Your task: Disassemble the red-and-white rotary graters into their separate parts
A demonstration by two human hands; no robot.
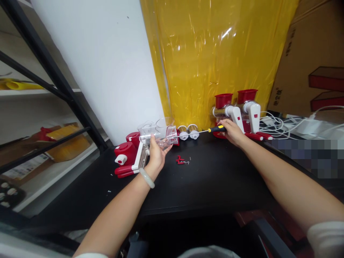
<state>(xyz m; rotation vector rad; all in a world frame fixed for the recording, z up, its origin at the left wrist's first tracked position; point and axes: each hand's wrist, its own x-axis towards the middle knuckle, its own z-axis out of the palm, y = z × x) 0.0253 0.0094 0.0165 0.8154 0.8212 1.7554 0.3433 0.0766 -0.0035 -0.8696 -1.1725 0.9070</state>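
My left hand point(157, 154) grips a clear plastic grater housing point(172, 134), lifted a little above the black table. My right hand point(230, 129) is wrapped round the black and yellow handle of a screwdriver point(215, 129). Its long thin shaft points left, and the tip reaches the right end of the housing; whether it touches a screw is too small to tell. Between my arms lie small red parts point(180, 160) and several screws point(188, 162). Behind them stand two metal grater drums point(192, 132) with white rims.
Red grater bases point(126, 152) and white crank handles with red grips point(131, 170) lie at left. Two assembled rotary graters point(248, 107) stand at back right, beside tangled white cables point(279, 123). Yellow wrapping point(215, 53) and a cardboard box point(309, 53) rise behind; a black-framed shelf point(40, 93) is left.
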